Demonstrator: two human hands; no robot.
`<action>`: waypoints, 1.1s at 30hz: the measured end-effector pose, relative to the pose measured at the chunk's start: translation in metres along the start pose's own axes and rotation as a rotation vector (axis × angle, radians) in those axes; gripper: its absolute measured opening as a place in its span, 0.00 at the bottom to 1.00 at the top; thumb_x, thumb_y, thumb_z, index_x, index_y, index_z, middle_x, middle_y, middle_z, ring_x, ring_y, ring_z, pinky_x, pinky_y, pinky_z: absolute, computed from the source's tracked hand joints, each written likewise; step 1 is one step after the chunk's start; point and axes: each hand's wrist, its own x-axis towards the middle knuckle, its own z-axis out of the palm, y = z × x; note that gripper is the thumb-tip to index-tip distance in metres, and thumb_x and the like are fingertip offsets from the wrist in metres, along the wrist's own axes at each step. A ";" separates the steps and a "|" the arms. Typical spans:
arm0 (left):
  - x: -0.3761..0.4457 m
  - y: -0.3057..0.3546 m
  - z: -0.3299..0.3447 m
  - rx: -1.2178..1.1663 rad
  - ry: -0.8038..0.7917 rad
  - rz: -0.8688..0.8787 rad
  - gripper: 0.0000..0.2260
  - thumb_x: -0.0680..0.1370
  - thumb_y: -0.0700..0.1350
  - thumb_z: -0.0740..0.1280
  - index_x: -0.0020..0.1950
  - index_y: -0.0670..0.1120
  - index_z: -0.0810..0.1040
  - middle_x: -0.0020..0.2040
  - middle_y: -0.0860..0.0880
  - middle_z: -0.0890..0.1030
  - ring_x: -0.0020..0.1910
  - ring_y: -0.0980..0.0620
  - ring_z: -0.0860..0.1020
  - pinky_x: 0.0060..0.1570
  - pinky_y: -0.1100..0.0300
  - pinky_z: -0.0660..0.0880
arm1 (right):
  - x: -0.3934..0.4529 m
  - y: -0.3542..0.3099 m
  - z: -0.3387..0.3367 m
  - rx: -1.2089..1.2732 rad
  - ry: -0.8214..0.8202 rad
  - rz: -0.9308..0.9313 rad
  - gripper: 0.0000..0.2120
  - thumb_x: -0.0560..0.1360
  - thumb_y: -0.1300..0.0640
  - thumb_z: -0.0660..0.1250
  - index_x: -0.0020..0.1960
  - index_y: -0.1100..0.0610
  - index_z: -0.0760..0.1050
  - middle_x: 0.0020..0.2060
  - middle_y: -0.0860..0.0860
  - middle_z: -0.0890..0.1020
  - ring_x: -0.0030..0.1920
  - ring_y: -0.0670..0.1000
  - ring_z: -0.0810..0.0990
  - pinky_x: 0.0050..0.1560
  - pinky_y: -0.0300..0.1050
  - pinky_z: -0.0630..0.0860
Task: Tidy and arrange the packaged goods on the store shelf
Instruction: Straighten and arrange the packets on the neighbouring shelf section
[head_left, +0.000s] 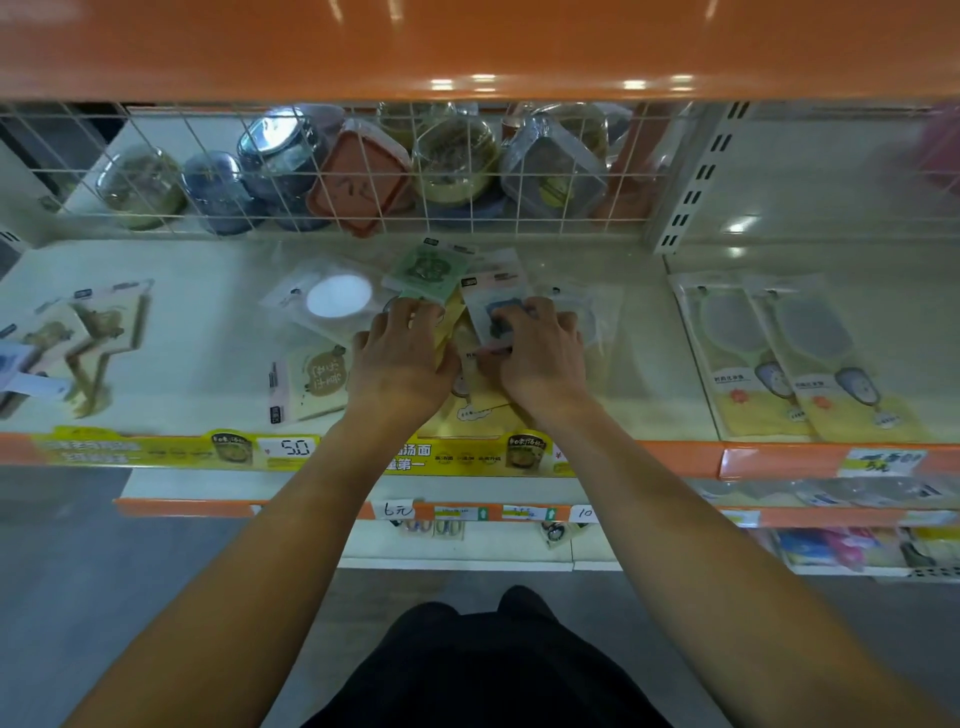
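Observation:
A loose heap of flat packets lies mid-shelf on the cream shelf (208, 332). My left hand (402, 353) rests fingers-down on a yellow packet (483, 410), its fingertips at the lower edge of a green packet (428, 270). My right hand (535, 348) presses on a pink-and-white packet with a dark round item (493, 304). A clear packet with a white disc (337, 299) lies just left of my hands. A cream packet with a round brown label (314, 379) sits near the front edge. Whether either hand truly grips its packet is hidden under the fingers.
Two long yellow packets with oval mirrors (800, 364) lie at the right. Beige packets (88, 338) sit at the far left. A wire grid (363, 171) fences jars and boxes behind. An orange shelf (467, 47) overhangs above. Price tags line the front rail (291, 449).

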 end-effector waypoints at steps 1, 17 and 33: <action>0.000 0.001 0.000 0.001 0.000 -0.003 0.18 0.76 0.52 0.64 0.65 0.47 0.72 0.63 0.44 0.72 0.60 0.41 0.72 0.54 0.49 0.68 | -0.002 0.001 -0.002 0.029 0.004 0.002 0.22 0.74 0.54 0.66 0.68 0.46 0.72 0.67 0.51 0.67 0.62 0.61 0.66 0.63 0.52 0.67; -0.026 0.001 -0.016 0.071 0.110 -0.169 0.20 0.73 0.52 0.61 0.61 0.45 0.74 0.59 0.42 0.75 0.53 0.37 0.76 0.48 0.46 0.71 | -0.006 -0.007 -0.002 0.129 0.045 -0.222 0.21 0.71 0.47 0.66 0.64 0.44 0.73 0.65 0.50 0.68 0.63 0.61 0.64 0.63 0.50 0.65; -0.075 -0.119 -0.054 0.040 0.145 -0.362 0.18 0.78 0.52 0.63 0.66 0.46 0.72 0.64 0.44 0.73 0.59 0.39 0.73 0.55 0.45 0.69 | -0.027 -0.136 0.061 0.145 0.093 -0.440 0.21 0.69 0.43 0.69 0.60 0.48 0.77 0.61 0.52 0.72 0.61 0.63 0.68 0.61 0.53 0.69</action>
